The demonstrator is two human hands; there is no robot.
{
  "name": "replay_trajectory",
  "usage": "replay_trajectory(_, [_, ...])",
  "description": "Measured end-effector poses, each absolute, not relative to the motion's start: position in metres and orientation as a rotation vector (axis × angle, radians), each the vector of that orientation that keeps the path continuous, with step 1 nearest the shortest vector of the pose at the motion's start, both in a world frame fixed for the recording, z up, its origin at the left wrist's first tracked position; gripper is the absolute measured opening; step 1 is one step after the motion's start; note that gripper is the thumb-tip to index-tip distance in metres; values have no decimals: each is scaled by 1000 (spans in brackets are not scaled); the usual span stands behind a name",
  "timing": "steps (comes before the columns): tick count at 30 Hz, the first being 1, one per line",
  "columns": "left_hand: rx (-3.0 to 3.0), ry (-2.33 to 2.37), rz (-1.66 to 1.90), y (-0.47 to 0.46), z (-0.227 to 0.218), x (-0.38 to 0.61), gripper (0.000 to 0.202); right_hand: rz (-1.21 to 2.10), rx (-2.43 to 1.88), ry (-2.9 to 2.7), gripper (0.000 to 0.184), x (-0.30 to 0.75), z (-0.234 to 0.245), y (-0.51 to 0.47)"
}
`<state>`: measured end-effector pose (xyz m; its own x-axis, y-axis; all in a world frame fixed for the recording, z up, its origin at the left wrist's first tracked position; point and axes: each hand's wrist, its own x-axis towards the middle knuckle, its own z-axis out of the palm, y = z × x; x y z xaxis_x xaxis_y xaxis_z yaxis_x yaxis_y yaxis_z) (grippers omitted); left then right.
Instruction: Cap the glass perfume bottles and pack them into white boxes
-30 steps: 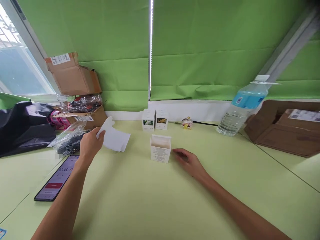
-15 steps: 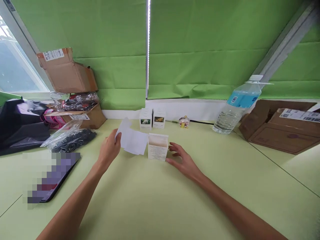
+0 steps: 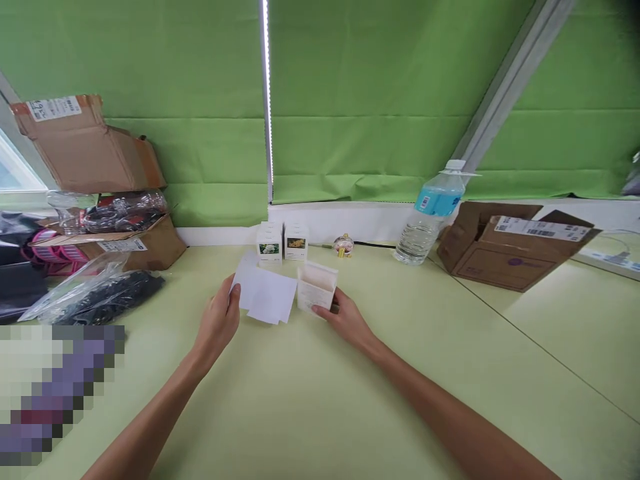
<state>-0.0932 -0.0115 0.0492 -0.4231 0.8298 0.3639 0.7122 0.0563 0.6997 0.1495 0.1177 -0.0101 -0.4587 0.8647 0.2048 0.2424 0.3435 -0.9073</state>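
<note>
My left hand [image 3: 220, 321] pinches a white folded paper insert [image 3: 267, 297] by its left edge, holding it just above the pale green table [image 3: 310, 400]. My right hand [image 3: 345, 319] grips a small open white box [image 3: 317, 287] from its right side, tilting it slightly. The paper's right edge lies close to the box. Behind them stand two small white boxes with flower pictures [image 3: 283, 242] and a tiny glass bottle with a gold cap [image 3: 344, 245].
A water bottle [image 3: 429, 213] and an open cardboard box [image 3: 510, 243] sit at the right. Cardboard boxes [image 3: 95, 167], plastic-wrapped items [image 3: 95, 290] and a blurred phone [image 3: 50, 393] fill the left. A green blind [image 3: 380, 100] hangs behind.
My left hand carried the paper rightward toward the open box. My right hand went from resting beside the box to gripping and tilting it. The camera view swung right.
</note>
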Motion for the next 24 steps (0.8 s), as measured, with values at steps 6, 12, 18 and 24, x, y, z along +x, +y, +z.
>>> replay_trajectory(6, [1488, 1962, 1450, -9, 40, -76, 46, 1017, -1103, -1797, 48, 167, -12, 142])
replay_trajectory(12, [1351, 1758, 1575, -7, 34, -76, 48, 666, -1030, -1699, 72, 174, 9, 130])
replay_trajectory(18, [1294, 1682, 1632, -9, 34, -69, 48, 484, -871, -1716, 22, 183, 36, 97])
replay_trajectory(24, [1270, 1607, 1580, -15, 37, -51, 47, 1331, -912, -1925, 52, 158, 29, 65])
